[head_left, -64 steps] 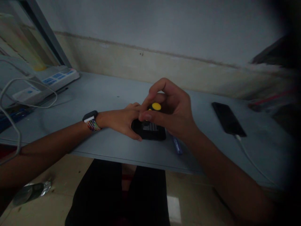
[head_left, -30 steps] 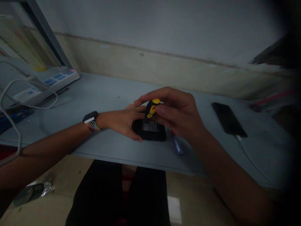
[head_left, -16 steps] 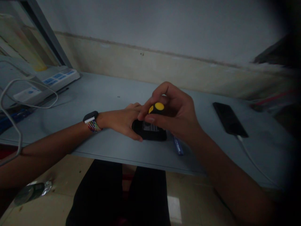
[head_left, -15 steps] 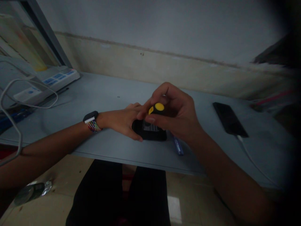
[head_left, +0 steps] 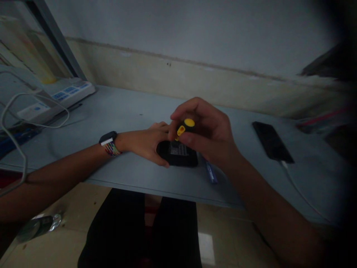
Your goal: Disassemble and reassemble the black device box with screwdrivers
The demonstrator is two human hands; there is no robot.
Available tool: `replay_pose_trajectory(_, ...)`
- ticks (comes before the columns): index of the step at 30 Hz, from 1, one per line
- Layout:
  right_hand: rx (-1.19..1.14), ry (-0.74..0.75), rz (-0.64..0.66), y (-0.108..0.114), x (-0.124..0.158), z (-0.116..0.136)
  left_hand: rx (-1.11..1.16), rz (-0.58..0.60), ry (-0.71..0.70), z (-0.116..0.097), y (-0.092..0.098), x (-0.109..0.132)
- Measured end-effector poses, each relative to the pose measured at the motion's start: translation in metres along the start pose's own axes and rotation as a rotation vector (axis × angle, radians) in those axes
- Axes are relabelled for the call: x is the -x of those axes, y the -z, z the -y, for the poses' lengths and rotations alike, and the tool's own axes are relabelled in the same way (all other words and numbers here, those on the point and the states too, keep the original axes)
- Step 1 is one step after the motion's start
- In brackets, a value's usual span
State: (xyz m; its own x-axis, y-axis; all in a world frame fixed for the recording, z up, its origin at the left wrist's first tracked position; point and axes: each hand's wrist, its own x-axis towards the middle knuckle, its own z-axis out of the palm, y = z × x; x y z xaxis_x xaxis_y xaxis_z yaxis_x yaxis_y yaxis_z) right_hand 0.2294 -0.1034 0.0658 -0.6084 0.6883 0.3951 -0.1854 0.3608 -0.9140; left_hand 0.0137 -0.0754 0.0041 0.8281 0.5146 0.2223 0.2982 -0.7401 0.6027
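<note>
A black box-like device with a printed label [head_left: 182,159] lies flat on the grey-blue table. My left hand [head_left: 149,143] grips its left side, thumb along the near edge and fingers at the far side. Above the device, my right hand [head_left: 208,128] is closed round the black and yellow handle of a screwdriver [head_left: 189,123], which stands roughly upright. The fingers and handle hide its shaft and tip. A blue pen-like item [head_left: 211,173] lies just right of the device, partly under my right wrist.
A black phone [head_left: 272,142] with a white cable plugged in lies on the right of the table [head_left: 122,111]. At the left sit a white power strip [head_left: 60,98] and a looping white cable [head_left: 23,156]. A clear bottle [head_left: 39,227] is on the floor.
The screwdriver handle has turned a little in my right hand, and its yellow side now shows more. My right index finger has shifted on it. My left hand and the device stay put.
</note>
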Motion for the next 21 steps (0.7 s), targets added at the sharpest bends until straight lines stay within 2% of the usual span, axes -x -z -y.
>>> replay_pose_trajectory(4,0.002,-0.025,-0.056,-0.007,-0.001,0.000,-0.003,0.007,0.007,0.000,0.000,0.000)
replay_pose_trajectory(9,0.060,0.023,-0.015,0.003,-0.001,-0.003,-0.004,0.034,0.002,-0.001,0.003,0.000)
replay_pose_trajectory(15,0.029,0.010,0.044,0.009,-0.001,-0.006,-0.007,0.006,-0.009,0.001,0.001,0.001)
replay_pose_trajectory(21,0.040,-0.030,-0.066,-0.006,-0.003,-0.002,-0.050,0.010,0.015,0.001,0.000,0.000)
